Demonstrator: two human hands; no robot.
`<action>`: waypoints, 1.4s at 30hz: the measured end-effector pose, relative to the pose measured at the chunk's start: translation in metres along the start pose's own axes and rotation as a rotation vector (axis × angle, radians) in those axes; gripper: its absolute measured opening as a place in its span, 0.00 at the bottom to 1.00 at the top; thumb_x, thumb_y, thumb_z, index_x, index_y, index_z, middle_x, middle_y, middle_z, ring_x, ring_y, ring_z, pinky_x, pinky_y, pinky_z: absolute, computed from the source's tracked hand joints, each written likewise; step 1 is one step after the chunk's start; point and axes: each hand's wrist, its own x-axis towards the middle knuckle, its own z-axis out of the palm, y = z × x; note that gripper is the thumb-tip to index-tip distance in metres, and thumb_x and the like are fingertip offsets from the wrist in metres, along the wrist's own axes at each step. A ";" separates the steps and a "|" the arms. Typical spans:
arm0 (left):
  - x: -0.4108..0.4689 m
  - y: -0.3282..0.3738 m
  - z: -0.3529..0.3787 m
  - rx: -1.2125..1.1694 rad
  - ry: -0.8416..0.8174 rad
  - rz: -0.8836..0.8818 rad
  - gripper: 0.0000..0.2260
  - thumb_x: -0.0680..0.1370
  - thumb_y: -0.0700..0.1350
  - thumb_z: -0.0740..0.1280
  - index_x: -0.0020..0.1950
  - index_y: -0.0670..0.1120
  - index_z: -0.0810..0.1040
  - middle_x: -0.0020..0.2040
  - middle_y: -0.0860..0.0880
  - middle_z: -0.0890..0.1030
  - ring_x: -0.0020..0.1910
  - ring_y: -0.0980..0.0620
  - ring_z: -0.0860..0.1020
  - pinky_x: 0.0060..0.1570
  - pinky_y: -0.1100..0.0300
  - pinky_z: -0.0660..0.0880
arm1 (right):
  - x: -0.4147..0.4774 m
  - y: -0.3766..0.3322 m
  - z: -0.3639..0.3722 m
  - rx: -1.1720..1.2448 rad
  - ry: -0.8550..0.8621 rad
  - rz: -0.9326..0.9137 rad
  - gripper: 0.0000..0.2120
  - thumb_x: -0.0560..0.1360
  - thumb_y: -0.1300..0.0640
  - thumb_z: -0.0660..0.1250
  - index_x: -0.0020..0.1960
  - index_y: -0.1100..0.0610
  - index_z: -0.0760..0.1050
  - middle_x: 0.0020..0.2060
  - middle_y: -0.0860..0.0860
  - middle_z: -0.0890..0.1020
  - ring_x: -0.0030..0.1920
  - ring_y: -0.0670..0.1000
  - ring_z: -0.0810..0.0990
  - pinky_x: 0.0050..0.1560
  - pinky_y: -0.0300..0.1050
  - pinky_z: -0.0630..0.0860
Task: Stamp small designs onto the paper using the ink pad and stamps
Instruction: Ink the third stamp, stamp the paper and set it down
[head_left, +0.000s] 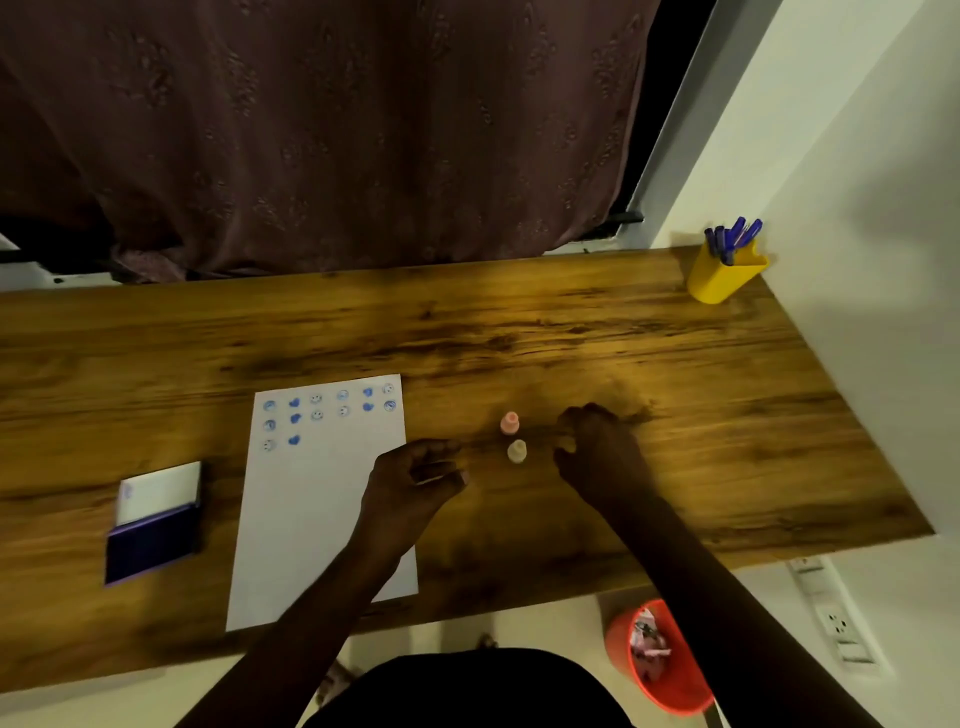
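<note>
A: Near edge first. Floor below the desk: one orange bin (660, 657), scraps inside. One wall socket strip (831, 613) at right.

B: On the desk (571, 332)?

A: One white paper (311, 509), near corner hanging just past the desk edge. One ink pad (153, 519) left of it, lid open, dark pad toward the near side, well apart from the paper.

B: Hands?

A: Two. Left hand (415, 478) over the paper's right edge, fingers curled in, thumb near fingertips; can't tell if pinching anything, too blurred. Right hand (597, 447) on bare wood, right of the stamps, fingers curled down; a pale bit at the fingertips, can't tell what, can't tell grip.

B: Stamps?

A: Two upright between the hands: one cream stamp (517, 451) nearer, one pink stamp (510, 423) just behind it. Neither touched by a hand.

B: Prints?

A: Blue, top of the paper, three rows. Roughly sixteen: six, six, two, two down the rows. Hearts, smileys, swirls; small ones blurred.

B: Far end?

A: One yellow cup (724, 278), far right corner, about five blue pens (732, 239). One dark curtain (322, 130) behind the desk.
</note>
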 end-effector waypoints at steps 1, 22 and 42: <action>0.000 0.001 0.001 -0.005 -0.001 -0.006 0.15 0.72 0.42 0.80 0.53 0.57 0.84 0.54 0.55 0.87 0.55 0.56 0.85 0.64 0.48 0.79 | -0.002 0.008 -0.005 -0.024 0.044 0.031 0.18 0.72 0.53 0.74 0.60 0.57 0.79 0.54 0.56 0.81 0.52 0.57 0.82 0.51 0.51 0.82; -0.025 0.010 -0.014 -0.207 -0.107 0.070 0.12 0.75 0.47 0.77 0.56 0.57 0.86 0.54 0.50 0.88 0.53 0.45 0.87 0.59 0.40 0.81 | -0.034 -0.067 -0.020 0.910 -0.147 0.291 0.10 0.72 0.49 0.76 0.43 0.56 0.87 0.34 0.54 0.87 0.33 0.48 0.83 0.36 0.43 0.77; -0.052 -0.055 -0.189 -0.434 0.275 0.005 0.07 0.76 0.40 0.75 0.53 0.46 0.86 0.48 0.44 0.89 0.48 0.43 0.88 0.48 0.51 0.86 | -0.032 -0.246 0.042 0.660 -0.292 -0.108 0.14 0.71 0.55 0.79 0.56 0.55 0.84 0.51 0.46 0.86 0.52 0.44 0.84 0.54 0.36 0.80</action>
